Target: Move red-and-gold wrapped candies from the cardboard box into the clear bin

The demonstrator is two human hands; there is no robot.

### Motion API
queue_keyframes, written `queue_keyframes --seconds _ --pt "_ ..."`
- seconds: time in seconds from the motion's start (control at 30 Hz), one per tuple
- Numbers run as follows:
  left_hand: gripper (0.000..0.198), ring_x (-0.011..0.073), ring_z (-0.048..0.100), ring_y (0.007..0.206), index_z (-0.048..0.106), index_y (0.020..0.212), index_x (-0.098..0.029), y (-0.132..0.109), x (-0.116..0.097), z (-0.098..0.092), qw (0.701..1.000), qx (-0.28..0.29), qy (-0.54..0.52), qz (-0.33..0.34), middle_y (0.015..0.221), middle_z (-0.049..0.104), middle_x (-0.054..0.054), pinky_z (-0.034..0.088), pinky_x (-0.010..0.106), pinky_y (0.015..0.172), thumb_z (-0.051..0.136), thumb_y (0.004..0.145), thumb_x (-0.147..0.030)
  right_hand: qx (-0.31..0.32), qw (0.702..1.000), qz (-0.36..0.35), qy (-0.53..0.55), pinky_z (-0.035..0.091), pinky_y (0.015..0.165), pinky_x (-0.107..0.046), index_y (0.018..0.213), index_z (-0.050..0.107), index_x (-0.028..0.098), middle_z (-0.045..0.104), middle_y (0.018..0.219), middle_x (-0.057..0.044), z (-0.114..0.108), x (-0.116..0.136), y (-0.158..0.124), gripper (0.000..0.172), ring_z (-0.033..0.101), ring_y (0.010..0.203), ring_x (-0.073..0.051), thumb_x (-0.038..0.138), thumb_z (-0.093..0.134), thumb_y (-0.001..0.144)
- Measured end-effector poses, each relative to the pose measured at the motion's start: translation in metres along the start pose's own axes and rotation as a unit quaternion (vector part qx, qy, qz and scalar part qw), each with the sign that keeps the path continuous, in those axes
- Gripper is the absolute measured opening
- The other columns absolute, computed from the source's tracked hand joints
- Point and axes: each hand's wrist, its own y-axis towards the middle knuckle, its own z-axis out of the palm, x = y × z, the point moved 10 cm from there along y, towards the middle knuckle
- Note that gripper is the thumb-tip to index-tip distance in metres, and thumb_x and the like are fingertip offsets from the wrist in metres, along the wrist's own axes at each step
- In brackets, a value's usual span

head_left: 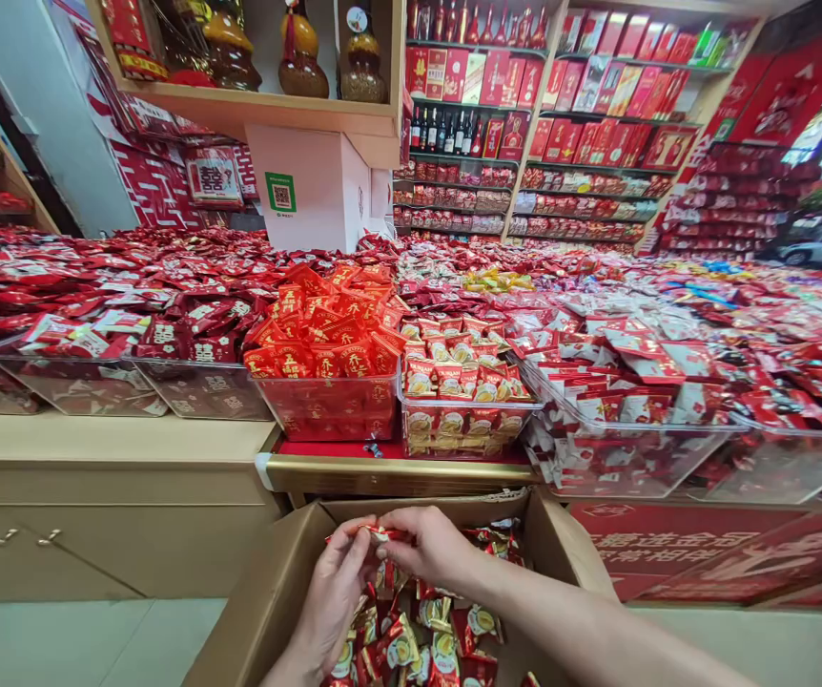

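Above an open cardboard box (278, 572), my left hand (336, 592) and my right hand (429, 546) meet fingertip to fingertip. Between them they pinch a small red-and-white wrapped candy (380, 533), mostly covered by my fingers. Inside the box lie loose wrapped candies (443, 649) in red and gold with a round yellow picture. Straight ahead, a clear bin (472, 420) holds neatly stacked candies (454, 379) in similar red, white and gold wrappers. Left of it, another clear bin (325, 410) is heaped with orange-red packets (329, 334).
More clear bins (640, 448) of red and white packets line the counter on both sides. A beige cabinet (96, 534) stands at left. A white box with a QR code (281, 194) and shelves of bottles and red boxes (479, 76) rise behind.
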Motion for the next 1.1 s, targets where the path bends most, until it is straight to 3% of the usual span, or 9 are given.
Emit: queue_keyframes --seconds 0.17,0.33,0.4,0.47,0.57,0.7,0.87,1.0,1.1 --pt "0.020 0.0135 0.057 0.080 0.056 0.093 -0.021 -0.003 -0.004 0.003 0.999 0.002 -0.031 -0.008 0.092 0.062 0.002 0.045 0.024 0.066 0.056 0.074 -0.024 -0.057 0.998 -0.034 -0.018 0.040 0.074 -0.026 0.099 0.057 0.020 0.060 0.087 -0.005 -0.010 0.001 0.000 0.029 0.052 0.082 -0.015 0.015 0.053 0.070" --pt "0.032 0.0137 0.058 0.085 0.054 0.093 -0.022 0.001 -0.014 -0.010 0.998 -0.035 0.015 0.053 0.089 0.065 -0.001 0.044 0.024 0.077 0.065 0.064 -0.015 -0.112 0.989 0.051 0.085 0.039 0.083 -0.030 0.107 0.048 0.019 0.053 0.103 -0.007 -0.015 -0.021 0.000 0.053 0.048 0.094 -0.016 0.001 0.043 0.058" --pt "0.035 0.0137 0.059 0.082 0.053 0.095 -0.023 0.004 -0.016 -0.014 0.996 -0.054 0.033 0.069 0.085 0.066 -0.002 0.045 0.023 0.075 0.067 0.062 -0.016 -0.108 0.968 0.121 0.193 0.043 0.074 -0.030 0.107 0.044 0.018 0.056 0.093 -0.006 -0.008 -0.036 0.000 0.049 0.053 0.083 -0.014 0.003 0.038 0.061" --pt "0.039 0.0142 0.059 0.082 0.052 0.096 -0.024 0.006 -0.018 -0.017 0.994 -0.064 0.039 0.084 0.084 0.065 -0.002 0.045 0.024 0.075 0.067 0.062 -0.017 -0.083 0.928 0.187 0.312 0.045 0.058 -0.028 0.103 0.044 0.016 0.056 0.077 -0.003 0.005 -0.047 0.000 0.035 0.054 0.064 -0.012 0.011 0.036 0.069" --pt "0.041 0.0150 0.059 0.085 0.049 0.099 -0.024 0.009 -0.018 -0.018 0.992 -0.061 0.045 0.097 0.086 0.065 -0.001 0.045 0.025 0.077 0.067 0.062 -0.018 -0.069 0.891 0.210 0.396 0.042 0.048 -0.024 0.093 0.046 0.014 0.053 0.065 0.001 0.015 -0.048 0.000 0.026 0.051 0.053 -0.010 0.029 0.047 0.071" --pt "0.051 0.0155 0.061 0.079 0.044 0.103 -0.022 0.016 -0.002 -0.020 0.997 -0.021 0.062 0.043 0.082 0.069 0.001 0.048 0.026 0.073 0.070 0.060 -0.018 -0.075 0.894 0.209 0.389 0.037 0.044 -0.021 0.074 0.048 0.014 0.050 0.056 0.003 0.014 -0.048 0.000 0.032 0.045 0.046 -0.008 0.038 0.063 0.058" --pt "0.050 0.0181 0.061 0.077 0.045 0.100 -0.021 0.022 0.003 -0.020 0.994 0.021 0.107 0.033 0.083 0.070 0.003 0.049 0.029 0.070 0.071 0.058 -0.021 -0.075 0.890 0.242 0.379 0.034 0.042 -0.021 0.069 0.045 0.017 0.044 0.050 0.007 0.013 -0.058 0.002 0.030 0.042 0.040 -0.007 0.037 0.065 0.058" --pt "0.054 0.0180 0.060 0.080 0.043 0.103 -0.025 0.023 0.004 -0.019 0.993 0.040 0.102 0.039 0.086 0.069 0.001 0.048 0.028 0.073 0.072 0.058 -0.022 -0.101 0.932 0.196 0.286 0.036 0.046 -0.020 0.071 0.053 0.016 0.050 0.056 0.003 -0.006 -0.048 0.004 0.012 0.046 0.048 -0.008 0.026 0.057 0.066" --pt "0.047 0.0166 0.060 0.068 0.047 0.098 -0.025 0.025 0.019 -0.023 0.992 0.051 0.114 0.017 0.073 0.069 -0.001 0.048 0.027 0.063 0.071 0.058 -0.029 -0.124 0.970 0.122 0.170 0.038 0.052 -0.020 0.075 0.059 0.016 0.057 0.064 0.001 -0.039 -0.011 0.000 0.010 0.049 0.057 -0.010 0.020 0.050 0.071"
